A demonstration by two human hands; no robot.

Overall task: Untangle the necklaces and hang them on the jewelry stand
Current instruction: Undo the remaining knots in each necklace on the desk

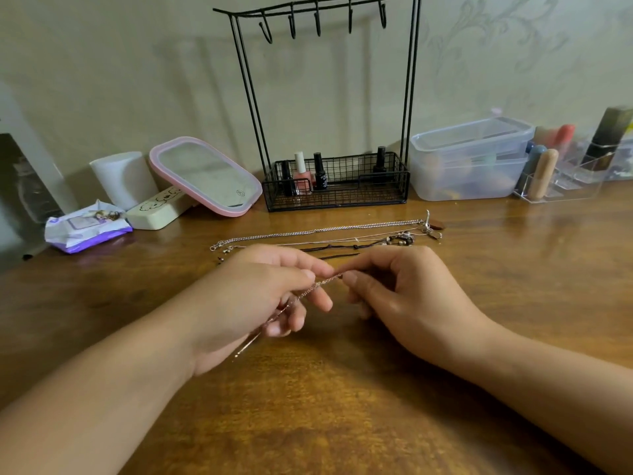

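Hands meeting above the wooden table (342, 406): my left hand (260, 296) and right hand (404, 296) each pinch a thin pink chain (301, 296) between thumb and forefinger. Remaining necklaces (325, 238) lie stretched out just beyond, before the black jewelry stand (329, 97), its hooks bare.
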